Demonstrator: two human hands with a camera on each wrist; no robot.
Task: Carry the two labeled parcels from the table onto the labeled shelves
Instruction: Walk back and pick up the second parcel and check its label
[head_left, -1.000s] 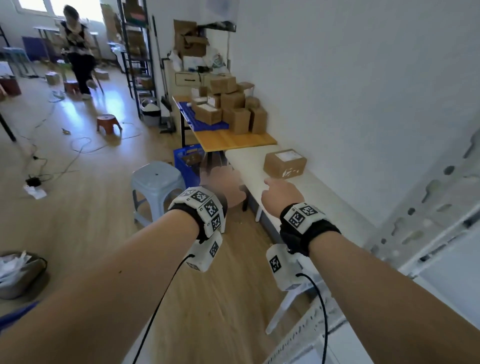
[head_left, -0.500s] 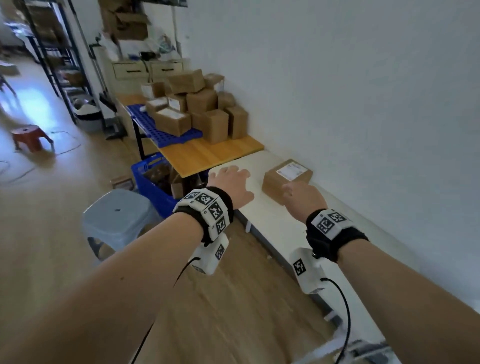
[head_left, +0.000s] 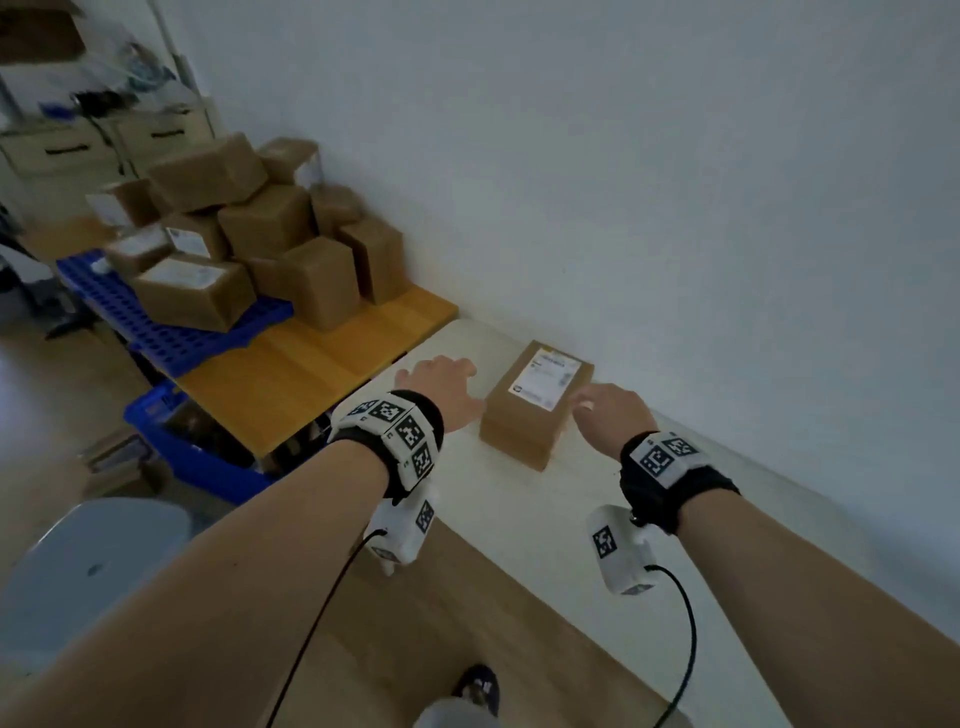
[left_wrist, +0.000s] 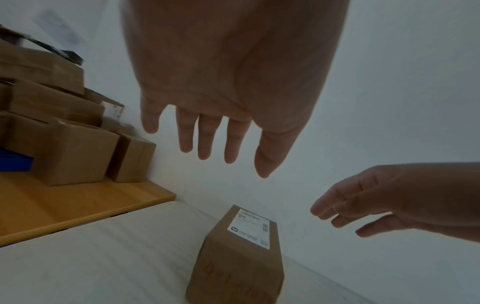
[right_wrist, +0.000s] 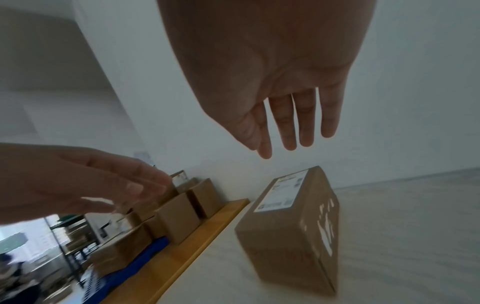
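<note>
Saw a plain white wall (head_left: 675, 182) along the right, running to the far end. Stood on a pale wood floor (head_left: 363, 649). Found a white table (head_left: 519, 519) against the wall, near. Found a wood table (head_left: 291, 374) just beyond it, end to end, also at the wall. Noted a blue pallet (head_left: 171, 332) on its left part and a heap of brown boxes (head_left: 270, 228) on top. Noted a blue crate (head_left: 171, 447) under it and a grey stool (head_left: 88, 571) near left. Made out pale drawers (head_left: 62, 150) at the far left, blurred. Caught a bright window (right_wrist: 23, 232) and a dark rack (right_wrist: 75, 236) far off in the right wrist view. Seemed dim otherwise.
</note>
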